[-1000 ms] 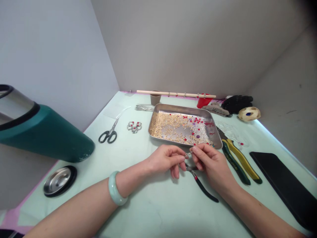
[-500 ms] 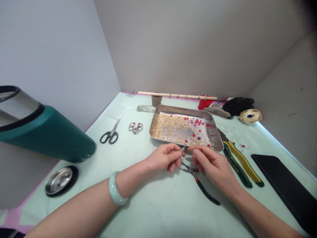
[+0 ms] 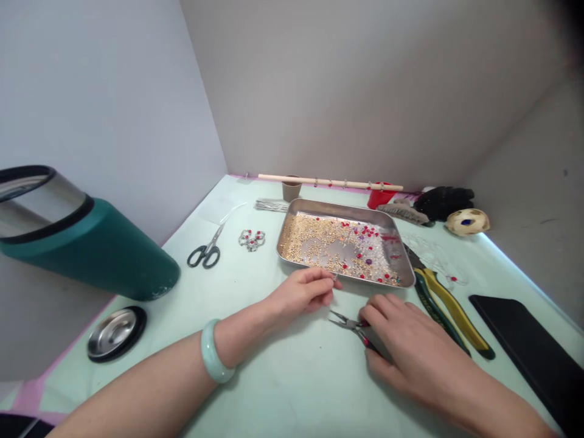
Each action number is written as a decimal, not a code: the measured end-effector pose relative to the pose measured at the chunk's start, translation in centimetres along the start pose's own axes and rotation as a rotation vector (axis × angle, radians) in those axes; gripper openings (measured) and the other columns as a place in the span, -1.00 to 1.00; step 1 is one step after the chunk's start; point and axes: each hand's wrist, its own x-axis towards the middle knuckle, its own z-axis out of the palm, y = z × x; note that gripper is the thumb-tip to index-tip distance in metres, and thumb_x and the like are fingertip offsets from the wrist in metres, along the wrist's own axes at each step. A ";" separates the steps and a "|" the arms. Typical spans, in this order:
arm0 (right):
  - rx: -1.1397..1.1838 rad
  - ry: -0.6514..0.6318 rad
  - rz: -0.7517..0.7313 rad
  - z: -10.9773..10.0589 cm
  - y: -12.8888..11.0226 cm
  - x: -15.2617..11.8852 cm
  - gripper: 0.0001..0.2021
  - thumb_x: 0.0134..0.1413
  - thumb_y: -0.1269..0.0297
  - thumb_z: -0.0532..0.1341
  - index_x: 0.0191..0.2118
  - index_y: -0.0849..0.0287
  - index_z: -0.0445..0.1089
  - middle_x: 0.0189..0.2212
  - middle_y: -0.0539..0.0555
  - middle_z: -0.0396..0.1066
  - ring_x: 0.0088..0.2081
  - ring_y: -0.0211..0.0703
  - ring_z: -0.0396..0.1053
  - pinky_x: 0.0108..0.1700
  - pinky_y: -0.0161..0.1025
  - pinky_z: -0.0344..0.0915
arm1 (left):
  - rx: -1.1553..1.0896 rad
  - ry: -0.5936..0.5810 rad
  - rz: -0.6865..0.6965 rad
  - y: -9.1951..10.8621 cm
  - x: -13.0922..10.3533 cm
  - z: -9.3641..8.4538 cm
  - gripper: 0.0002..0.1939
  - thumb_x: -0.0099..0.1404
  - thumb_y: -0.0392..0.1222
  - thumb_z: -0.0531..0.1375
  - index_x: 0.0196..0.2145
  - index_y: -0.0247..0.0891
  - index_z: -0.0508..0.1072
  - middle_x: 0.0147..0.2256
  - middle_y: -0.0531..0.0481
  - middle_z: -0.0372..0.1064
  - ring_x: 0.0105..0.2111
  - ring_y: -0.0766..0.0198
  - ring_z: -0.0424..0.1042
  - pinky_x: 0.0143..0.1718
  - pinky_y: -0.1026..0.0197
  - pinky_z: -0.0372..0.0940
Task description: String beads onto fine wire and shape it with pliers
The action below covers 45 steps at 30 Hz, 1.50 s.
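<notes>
My left hand (image 3: pixel 308 289), with a pale green bangle (image 3: pixel 214 351) on its wrist, is closed in a pinch just in front of the metal tray (image 3: pixel 345 204). A tiny silvery piece (image 3: pixel 335 277) sticks out at its fingertips; its exact kind is too small to make out. On the right, my right hand (image 3: pixel 399 340) is wrapped over the handles of the long-nose pliers (image 3: pixel 347 323). Their jaws stand slightly apart, pointing left across the tabletop. Gold, clear, red and purple beads (image 3: pixel 314 234) lie loose in the tray.
Left of the tray lie a beaded piece (image 3: pixel 252 240), scissors (image 3: pixel 207 249) and a steel lid (image 3: pixel 116 333) beside a green bottle (image 3: pixel 104 252). Yellow-green pliers (image 3: pixel 451 310) and a black flat object (image 3: pixel 520 334) lie right. Behind are a wooden stick (image 3: pixel 331 182) and two small cups (image 3: pixel 292 190).
My right hand has left the small piece at my left fingertips, moved down and right, and closed over the long-nose pliers on the table. My left hand keeps its pinch.
</notes>
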 end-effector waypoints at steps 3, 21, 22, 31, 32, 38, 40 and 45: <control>0.011 0.025 0.000 0.0 -0.1 0.6 -0.94 -0.05 0.45 0.10 -0.41 0.16 0.26 -0.38 0.10 0.26 -0.31 -0.02 0.22 -0.26 -0.07 0.18 | 0.004 0.022 0.006 0.0 0.0 0.0 -0.77 0.25 -0.10 0.15 -0.30 -0.36 0.37 -0.61 0.15 0.09 -0.67 0.51 -0.08 -0.62 0.29 -0.26; 2.335 -0.137 0.360 -0.4 1.7 1.5 -0.77 0.11 0.18 0.10 -0.21 0.15 0.41 -0.26 0.12 0.40 -0.18 -0.05 0.40 -0.12 -0.03 0.37 | -0.111 -0.021 0.084 -0.5 0.1 -0.4 -0.78 0.22 -0.15 0.17 -0.28 -0.40 0.38 -0.49 0.09 0.22 -0.67 0.55 0.03 -0.60 0.28 -0.21; 2.362 -0.087 0.333 -0.5 1.7 1.4 -0.74 0.11 0.12 0.10 -0.17 0.11 0.40 -0.21 0.13 0.41 -0.11 0.00 0.39 -0.08 0.04 0.35 | -0.113 -0.019 0.078 -0.5 0.1 -0.4 -0.78 0.22 -0.15 0.17 -0.29 -0.40 0.38 -0.50 0.09 0.22 -0.67 0.55 0.03 -0.60 0.29 -0.21; 1.737 -0.100 0.212 -0.3 1.0 1.2 -0.68 0.21 0.08 0.02 -0.14 0.19 0.37 -0.41 0.11 0.36 -0.45 -0.14 0.30 -0.44 -0.20 0.23 | -0.087 0.028 0.049 0.0 0.0 -0.3 -0.78 0.23 -0.12 0.17 -0.33 -0.38 0.38 -0.55 0.13 0.14 -0.66 0.54 -0.02 -0.62 0.29 -0.26; 1.551 -0.054 0.227 -0.3 0.8 1.1 -0.69 0.22 0.08 0.03 -0.16 0.19 0.37 -0.39 0.11 0.37 -0.44 -0.16 0.29 -0.42 -0.21 0.22 | -0.084 0.033 0.042 0.1 -0.1 -0.2 -0.78 0.23 -0.12 0.17 -0.34 -0.38 0.37 -0.57 0.14 0.12 -0.66 0.53 -0.04 -0.62 0.29 -0.27; 0.788 0.001 0.199 -1.3 -0.7 0.5 -0.71 0.29 0.11 -0.06 -0.18 0.12 0.34 -0.42 0.05 0.40 -0.35 -0.10 0.32 -0.26 -0.15 0.21 | -0.074 0.005 0.022 0.2 -0.3 0.0 -0.76 0.25 -0.07 0.15 -0.38 -0.35 0.35 -0.61 0.17 0.03 -0.66 0.51 -0.10 -0.62 0.29 -0.29; 0.712 0.011 0.181 -1.5 -1.0 0.6 -0.70 0.31 0.12 -0.09 -0.21 0.11 0.31 -0.42 0.05 0.40 -0.36 -0.09 0.33 -0.26 -0.12 0.22 | -0.056 -0.016 0.029 0.0 -0.3 -0.1 -0.74 0.26 -0.05 0.15 -0.37 -0.35 0.36 -0.62 0.18 0.03 -0.67 0.51 -0.12 -0.63 0.29 -0.28; 0.618 0.051 0.142 -1.3 -1.1 0.7 -0.72 0.31 0.17 -0.11 -0.25 0.11 0.30 -0.44 0.05 0.42 -0.39 -0.09 0.36 -0.31 -0.14 0.25 | -0.037 -0.056 0.047 -0.5 -0.1 -0.3 -0.75 0.27 -0.06 0.15 -0.35 -0.33 0.34 -0.62 0.17 0.10 -0.69 0.52 -0.07 -0.65 0.30 -0.25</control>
